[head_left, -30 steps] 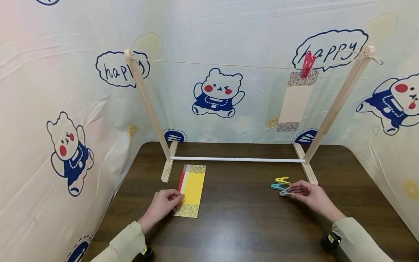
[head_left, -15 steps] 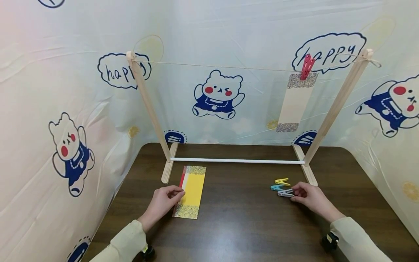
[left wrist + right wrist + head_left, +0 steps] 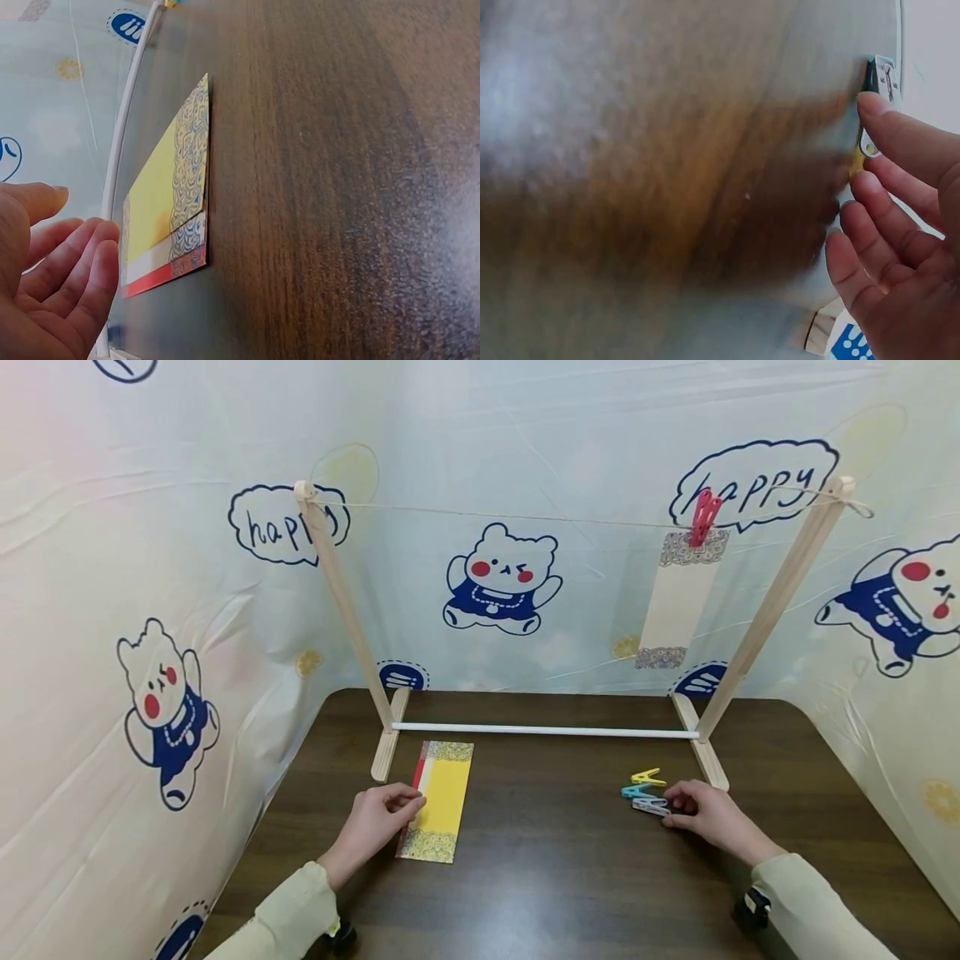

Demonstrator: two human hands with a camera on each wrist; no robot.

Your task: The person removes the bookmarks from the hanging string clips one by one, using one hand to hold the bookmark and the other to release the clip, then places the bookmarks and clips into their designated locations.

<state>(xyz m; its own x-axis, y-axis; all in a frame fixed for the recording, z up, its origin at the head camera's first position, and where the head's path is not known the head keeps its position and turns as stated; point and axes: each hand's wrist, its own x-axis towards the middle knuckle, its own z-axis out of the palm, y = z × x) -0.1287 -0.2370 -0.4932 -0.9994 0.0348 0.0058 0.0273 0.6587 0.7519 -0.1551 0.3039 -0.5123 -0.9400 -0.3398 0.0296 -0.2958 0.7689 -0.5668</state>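
Three patterned paper strips lie stacked on the table: a yellow strip (image 3: 447, 789) on top, with edges of a white one and a red strip (image 3: 165, 277) showing beneath. My left hand (image 3: 378, 822) hovers over their left edge, fingers loosely bent and apart from the paper in the left wrist view. A grey clothespin (image 3: 649, 807) lies at the fingertips of my right hand (image 3: 708, 817); thumb and index finger pinch its near end. Beside it lie a blue clothespin (image 3: 636, 791) and a yellow clothespin (image 3: 647, 776). In the right wrist view the grey clothespin (image 3: 887, 79) is partly behind the thumb.
A wooden frame (image 3: 341, 602) with a white crossbar (image 3: 540, 729) stands at the back of the table (image 3: 540, 877). A string (image 3: 480, 513) runs between its posts. At its right, a red clothespin (image 3: 703, 518) holds a pale paper strip (image 3: 678, 602).
The grey clothespin has turned flatter and shifted slightly, with my right thumb and fingers at its end. My left hand has moved slightly up over the strips.
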